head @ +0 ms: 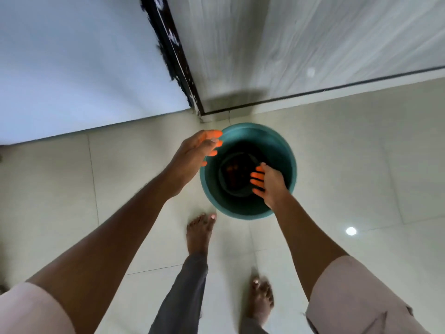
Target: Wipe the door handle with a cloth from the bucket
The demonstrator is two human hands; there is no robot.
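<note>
A barefoot person reaches both empty hands, left (192, 155) and right (268, 183), fingers spread, over a teal bucket (286, 150) holding something dark, beside a door (289, 39).

Floor (361, 165) of glossy cream tiles with thin grout lines; a round light reflection (351, 230) at right. Plain white wall (72, 68) at left; dark chipped frame (177, 59) beside pale wood-grain panel (313, 39).
</note>
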